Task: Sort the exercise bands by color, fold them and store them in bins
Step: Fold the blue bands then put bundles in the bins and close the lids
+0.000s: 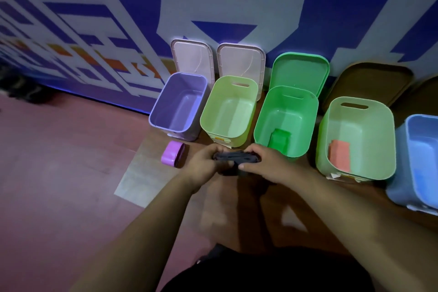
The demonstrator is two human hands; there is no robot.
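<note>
A dark band point(237, 158) is held folded between both hands, in front of a row of open bins.

The band is gripped at each end, the left hand point(205, 161) and the right hand point(263, 164) both curled round it, apparently so that the folds are pressed flat before storing. It is held low, just in front of the pale green bin point(213, 106) and the green bin point(265, 116). A green band point(279, 141) lies in the green bin and a pink band point(340, 155) in the next pale bin point(379, 130), so colours are kept apart. A purple band point(171, 154) is left on the floor just before the purple bin point(166, 102), probably awaiting its turn. The lids point(193, 59) are propped against the wall, leaving the bins open.
</note>
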